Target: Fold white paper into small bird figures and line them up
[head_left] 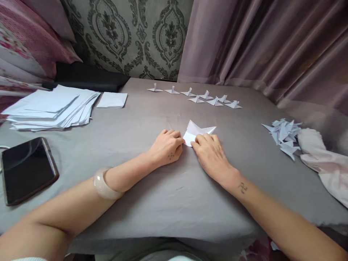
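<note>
A partly folded sheet of white paper (193, 129) lies on the grey cloth in the middle of the head view, with a pointed flap reaching out to the right. My left hand (169, 145) is closed, its thumb and forefinger pinching the paper's lower left edge. Across the lower right part of the paper rests my right hand (210, 154), fingers bent and pressed onto it, so that part is hidden. Beyond my hands stand several folded paper figures (207, 95) in two slanting rows.
On the left are a stack of white paper (54, 107), a smaller pile of paper squares (112, 100) and a dark tablet (28, 168). A heap of folded paper pieces (284, 132) lies at the right, beside a pale cloth (323, 156). Curtains (261, 43) hang behind.
</note>
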Demonstrator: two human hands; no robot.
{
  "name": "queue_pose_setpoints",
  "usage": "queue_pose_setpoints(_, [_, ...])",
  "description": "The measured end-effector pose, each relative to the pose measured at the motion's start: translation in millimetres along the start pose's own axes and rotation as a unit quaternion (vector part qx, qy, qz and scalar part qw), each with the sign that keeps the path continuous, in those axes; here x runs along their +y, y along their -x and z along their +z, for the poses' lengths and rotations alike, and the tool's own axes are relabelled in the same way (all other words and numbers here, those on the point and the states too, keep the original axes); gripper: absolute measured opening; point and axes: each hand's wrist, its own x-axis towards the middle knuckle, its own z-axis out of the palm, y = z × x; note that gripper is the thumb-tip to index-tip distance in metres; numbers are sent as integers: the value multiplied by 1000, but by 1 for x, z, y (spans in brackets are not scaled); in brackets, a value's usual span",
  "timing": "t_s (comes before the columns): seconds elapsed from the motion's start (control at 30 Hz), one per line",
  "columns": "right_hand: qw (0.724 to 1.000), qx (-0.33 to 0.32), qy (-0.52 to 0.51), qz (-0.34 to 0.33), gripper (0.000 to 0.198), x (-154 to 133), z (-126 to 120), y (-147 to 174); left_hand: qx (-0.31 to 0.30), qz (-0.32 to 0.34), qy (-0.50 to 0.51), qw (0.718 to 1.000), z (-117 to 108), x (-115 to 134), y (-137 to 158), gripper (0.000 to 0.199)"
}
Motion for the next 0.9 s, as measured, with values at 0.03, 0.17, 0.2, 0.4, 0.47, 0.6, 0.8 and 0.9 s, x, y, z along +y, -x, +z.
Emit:
queue_pose_setpoints(0.03, [1000, -7, -11, -1, 23, 2, 0, 0, 0, -2, 1, 1000, 0, 0, 0, 29])
queue_pose_setpoints(0.17, [997, -37, -66, 11, 26, 13, -4, -4, 6, -34, 33, 999, 2, -1, -2, 27])
queue_pose_setpoints(0.2, [996, -50, -77, 17, 28, 15, -6, -6, 6, -48, 52, 997, 2, -1, -3, 25])
queue_pose_setpoints(0.4, [983, -148, -102, 45, 31, 22, -24, -31, 1, -126, 153, 980, 1, -2, -7, 18])
queue_pose_setpoints(0.47, [975, -191, -105, 52, 31, 23, -30, -39, 2, -137, 165, 977, 2, -3, -8, 17])
queue_pose_setpoints(0.6, [960, -249, -109, 62, 27, 25, -40, -53, 6, -146, 174, 974, 6, -4, -9, 16])
queue_pose_setpoints(0.8, [951, -291, -85, 55, 25, 28, -44, -64, -12, -184, 199, 962, 4, -2, -13, 15])
queue_pose_setpoints(0.9, [950, -300, -73, 51, 26, 26, -45, -68, -21, -213, 207, 955, 3, -1, -17, 13])
